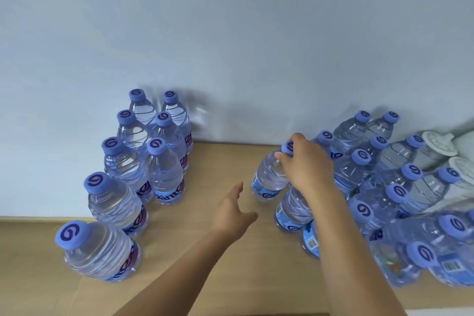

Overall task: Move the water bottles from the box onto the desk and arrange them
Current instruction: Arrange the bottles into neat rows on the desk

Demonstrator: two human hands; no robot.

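My right hand (pixel 302 161) pinches a bottle (pixel 272 174) at its cap; left hand (pixel 234 213) hangs loose. Full, so heavy and slick: I'd grab lower.

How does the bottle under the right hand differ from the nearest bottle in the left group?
The bottle under the right hand is gripped at its neck by the right hand; the nearest left bottle stands untouched. The held bottle's cap is partly covered by fingers; the left bottle's cap shows its full swirl. The held bottle stands mid-desk; the other sits near the desk's front edge. Both are clear, blue-capped, blue-labelled.
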